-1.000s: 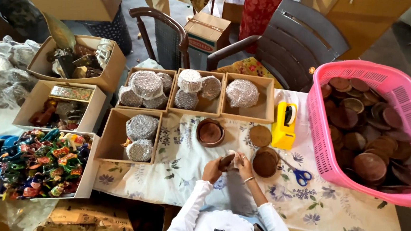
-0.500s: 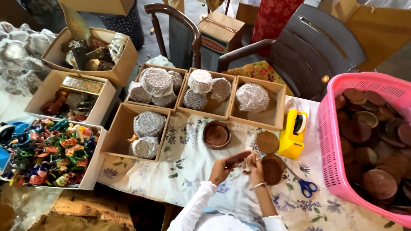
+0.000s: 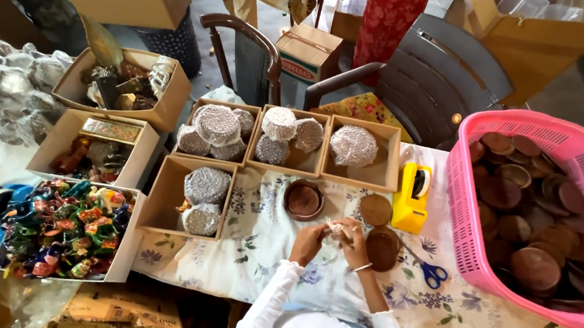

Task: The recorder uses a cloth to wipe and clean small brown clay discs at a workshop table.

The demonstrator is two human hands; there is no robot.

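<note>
Pinching together above the floral cloth (image 3: 256, 240), the left hand (image 3: 308, 243) and right hand (image 3: 355, 242) close their fingers on a small pale bundle (image 3: 337, 230), mostly hidden between them and too small to identify; possibly crumpled wrapping. It sits just below the brown clay bowl (image 3: 304, 200). Right of that bowl, the pink basket (image 3: 467, 173) is cut off by the frame edge.

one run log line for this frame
left hand: on small pale piece | right hand: on same piece | nearby: brown clay dish, yellow tape dispenser, blue scissors | pink basket: brown dishes
</note>
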